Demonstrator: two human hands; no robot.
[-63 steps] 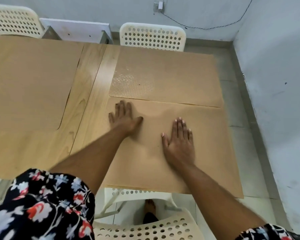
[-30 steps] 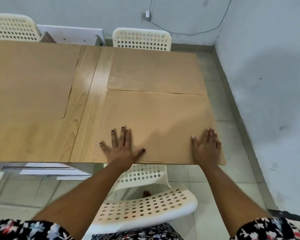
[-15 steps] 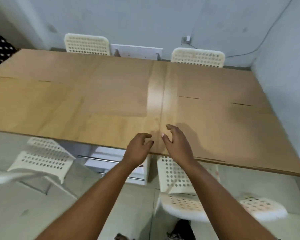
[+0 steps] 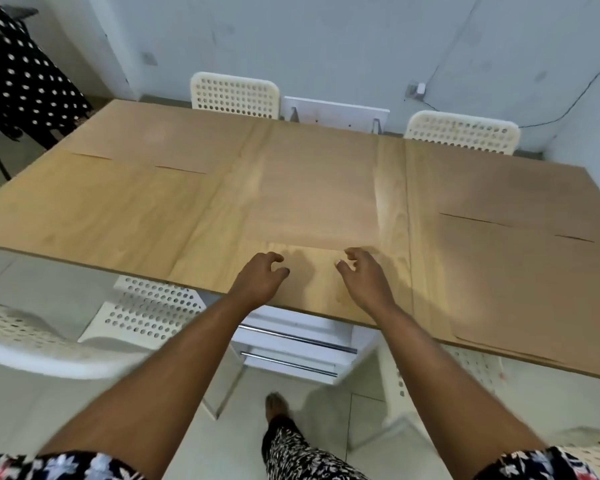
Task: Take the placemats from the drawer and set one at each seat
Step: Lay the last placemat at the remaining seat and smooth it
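Observation:
Several tan placemats lie flat on the wooden table (image 4: 201,237). One placemat (image 4: 312,195) is in the middle, two overlap at the right end (image 4: 520,271), and two more lie at the left end (image 4: 94,199). My left hand (image 4: 260,278) and my right hand (image 4: 361,277) hover over the near table edge, just below the middle placemat's near border. Both hands have loosely curled, parted fingers and hold nothing. White drawers with metal bar handles (image 4: 291,348) sit under the table below my hands.
Perforated white chairs stand at the far side (image 4: 234,95) (image 4: 461,131) and the near side (image 4: 149,313). A grey wall runs behind and to the right. A polka-dot garment (image 4: 21,74) hangs at the far left. My foot (image 4: 276,407) is on the tiled floor.
My hands have left the right-end placemat and come together over the middle of the near table edge. The view has shifted left, so the whole table is in sight.

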